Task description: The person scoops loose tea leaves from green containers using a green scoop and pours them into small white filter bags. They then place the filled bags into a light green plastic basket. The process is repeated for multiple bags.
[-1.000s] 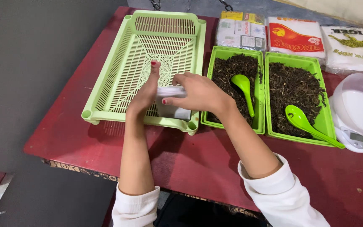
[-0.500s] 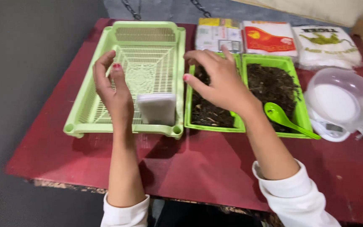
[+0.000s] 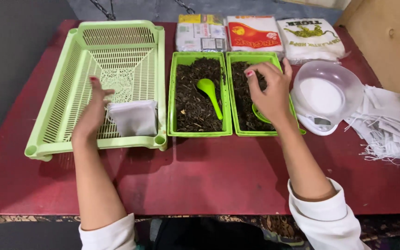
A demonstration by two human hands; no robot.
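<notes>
My left hand (image 3: 92, 113) hovers open inside the light green slotted basket (image 3: 65, 88), just left of a small white filled bag (image 3: 134, 118) that leans against the basket's near right corner. My right hand (image 3: 269, 90) is over the right green tray of dark loose tea (image 3: 248, 74), fingers curled down at the green scoop (image 3: 258, 113) that lies under it; whether it grips the scoop I cannot tell. The left green tray of tea (image 3: 195, 97) holds another green scoop (image 3: 209, 92), untouched.
A white kitchen scale with a clear bowl (image 3: 325, 97) stands right of the trays. A heap of empty white bags with strings (image 3: 390, 125) lies at the far right. Three flat packets (image 3: 255, 32) lie along the back of the red table (image 3: 209, 176).
Both hands let go of the white bag, which now rests in the basket. My right hand moved right, from the left tray across to the right tray. The left hand opened and drew left.
</notes>
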